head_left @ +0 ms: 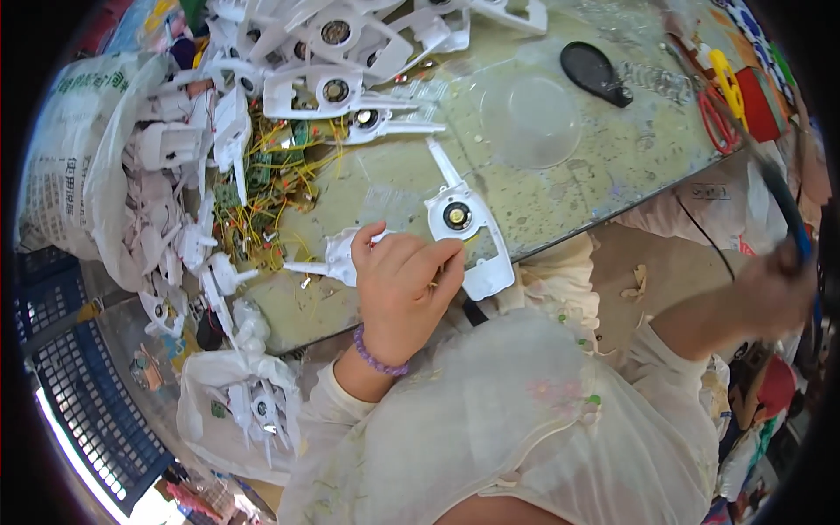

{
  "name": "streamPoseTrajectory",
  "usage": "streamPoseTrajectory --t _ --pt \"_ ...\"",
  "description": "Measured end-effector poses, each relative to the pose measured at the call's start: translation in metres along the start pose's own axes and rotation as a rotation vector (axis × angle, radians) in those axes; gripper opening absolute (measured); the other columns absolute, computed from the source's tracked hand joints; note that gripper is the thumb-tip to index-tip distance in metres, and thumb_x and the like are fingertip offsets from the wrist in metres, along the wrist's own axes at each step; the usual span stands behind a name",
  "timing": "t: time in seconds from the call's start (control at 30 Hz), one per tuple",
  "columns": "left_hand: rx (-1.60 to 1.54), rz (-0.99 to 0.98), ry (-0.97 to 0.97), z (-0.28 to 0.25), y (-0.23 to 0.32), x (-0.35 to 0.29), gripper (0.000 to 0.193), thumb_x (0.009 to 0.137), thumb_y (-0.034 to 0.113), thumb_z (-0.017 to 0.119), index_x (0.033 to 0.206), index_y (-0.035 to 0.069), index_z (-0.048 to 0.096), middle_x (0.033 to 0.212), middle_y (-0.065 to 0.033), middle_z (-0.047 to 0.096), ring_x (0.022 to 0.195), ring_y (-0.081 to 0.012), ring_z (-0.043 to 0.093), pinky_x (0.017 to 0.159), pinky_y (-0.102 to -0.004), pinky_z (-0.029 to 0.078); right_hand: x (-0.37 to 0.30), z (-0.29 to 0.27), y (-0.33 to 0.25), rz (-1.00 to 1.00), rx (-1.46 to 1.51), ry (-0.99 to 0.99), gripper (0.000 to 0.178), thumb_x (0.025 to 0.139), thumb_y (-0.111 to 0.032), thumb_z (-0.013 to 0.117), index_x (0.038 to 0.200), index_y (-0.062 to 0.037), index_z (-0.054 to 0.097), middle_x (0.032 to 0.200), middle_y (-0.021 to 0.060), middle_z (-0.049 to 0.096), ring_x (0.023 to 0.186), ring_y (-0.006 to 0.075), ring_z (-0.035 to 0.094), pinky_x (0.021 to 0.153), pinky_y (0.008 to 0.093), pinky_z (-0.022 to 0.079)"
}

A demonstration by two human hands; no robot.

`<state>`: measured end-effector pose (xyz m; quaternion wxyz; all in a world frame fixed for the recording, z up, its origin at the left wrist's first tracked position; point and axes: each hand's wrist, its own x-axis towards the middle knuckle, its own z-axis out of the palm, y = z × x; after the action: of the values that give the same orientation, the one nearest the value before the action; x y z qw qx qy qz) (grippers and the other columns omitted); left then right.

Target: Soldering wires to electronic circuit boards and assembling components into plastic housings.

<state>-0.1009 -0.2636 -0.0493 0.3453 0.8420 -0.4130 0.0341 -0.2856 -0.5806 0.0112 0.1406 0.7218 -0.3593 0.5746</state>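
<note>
My left hand (pixel 404 284), with a purple bead bracelet at the wrist, is over the near edge of the bench. Its thumb and forefinger come together in a pinch; whatever they hold is hidden. Under it a white plastic housing (pixel 339 255) is partly covered. Just right of the fingers lies another white housing (pixel 486 241) with a long handle, a round dark part with a brass-coloured centre, and an end overhanging the edge. Off to the far right, my right hand (pixel 774 293), smeared by motion, is closed round a long dark tool (pixel 777 188) with blue on it.
Tangled yellow and red wires with green circuit boards (pixel 262 188) lie left. White housings (pixel 337 48) pile up behind. A clear round lid (pixel 531 121), black oval part (pixel 591 70) and yellow-handled tool (pixel 726 79) lie farther right. A white bag (pixel 197 411) holds housings.
</note>
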Motion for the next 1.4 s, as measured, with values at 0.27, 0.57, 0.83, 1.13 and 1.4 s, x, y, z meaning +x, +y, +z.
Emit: streamPoseTrajectory --t 0.27,0.57,0.83,1.13,1.4 --pt "0.165 0.05 -0.025 0.01 -0.008 0.005 0.014 0.068 0.006 0.07 0.078 0.01 0.061 0.097 -0.0026 0.065 0.096 -0.0195 0.062 0.093 -0.0428 0.035 -0.085 -0.029 -0.068 0.062 1.401 -0.517 0.025 0.09 -0.026 0.057 0.089 -0.0006 0.055 0.063 0.0074 0.051 0.043 0.0146 0.043 0.039 0.0299 0.033" --pt "0.164 0.06 -0.064 0.016 -0.01 0.003 0.011 0.069 0.006 0.068 0.079 0.008 0.063 0.097 -0.0023 0.067 0.098 -0.0189 0.063 0.1 -0.0456 0.031 -0.083 -0.014 -0.094 -0.195 1.494 -0.868 0.019 0.083 -0.017 0.064 0.09 -0.0003 0.058 0.062 0.0052 0.053 0.047 0.0192 0.048 0.043 0.0321 0.037" --pt "0.144 0.066 -0.08 0.014 -0.013 0.002 0.012 0.07 0.008 0.069 0.08 0.008 0.063 0.1 -0.002 0.067 0.099 -0.0189 0.063 0.1 -0.0472 0.03 -0.084 -0.011 -0.097 -0.228 1.485 -0.926 0.019 0.081 -0.014 0.066 0.093 -0.0016 0.058 0.066 0.0053 0.055 0.052 0.0204 0.05 0.047 0.0327 0.04" --pt "0.128 0.057 -0.096 0.014 -0.015 -0.001 0.014 0.07 0.009 0.069 0.082 0.009 0.063 0.102 -0.0023 0.067 0.102 -0.0191 0.063 0.099 -0.0472 0.03 -0.083 -0.01 -0.098 -0.23 1.46 -0.93 0.019 0.081 -0.014 0.067 0.092 -0.0019 0.058 0.068 0.0056 0.056 0.055 0.0212 0.052 0.051 0.0341 0.043" --pt "0.137 0.056 -0.104 0.014 -0.015 -0.001 0.014 0.07 0.009 0.07 0.083 0.01 0.064 0.101 -0.0023 0.067 0.102 -0.0189 0.063 0.099 -0.0478 0.03 -0.081 -0.011 -0.1 -0.236 1.444 -0.973 0.019 0.08 -0.014 0.068 0.093 -0.0034 0.059 0.071 0.0047 0.057 0.06 0.0218 0.053 0.056 0.0352 0.044"
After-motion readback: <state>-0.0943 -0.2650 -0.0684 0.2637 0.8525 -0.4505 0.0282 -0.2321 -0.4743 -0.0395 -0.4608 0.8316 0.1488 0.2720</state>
